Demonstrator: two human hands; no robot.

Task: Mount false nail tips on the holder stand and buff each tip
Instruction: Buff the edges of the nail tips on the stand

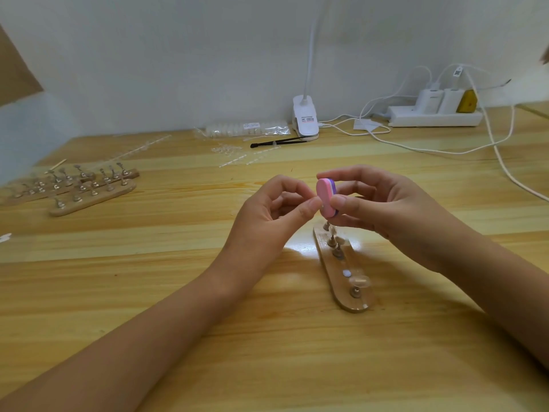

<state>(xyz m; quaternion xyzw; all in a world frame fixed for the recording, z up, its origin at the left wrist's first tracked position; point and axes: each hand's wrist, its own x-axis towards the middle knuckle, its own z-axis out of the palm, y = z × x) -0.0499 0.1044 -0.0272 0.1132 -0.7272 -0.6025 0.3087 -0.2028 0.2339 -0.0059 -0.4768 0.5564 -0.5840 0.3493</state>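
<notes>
Wooden table [148,263] lies open ahead and left of the hands, spare stands [89,188] at its far-left edge. Right hand [386,209], raised over the holder stand [330,264], pinches a pink buffer block [325,197] upright. Left hand [267,215] sets pinched thumb and forefinger against the block; whether they hold a tip is hidden. Lamp clip [306,117] label unreadable

Both bare forearms reach in, the left forearm [148,331] from the lower left, the right forearm [490,278] from the right. The left hand [267,212] has thumb and forefinger tips pressed together and the other fingers curled; what they pinch is too small to tell. The right hand [383,203] pinches a pink buffer block [325,197] upright between thumb and forefinger, touching the left fingertips
</notes>
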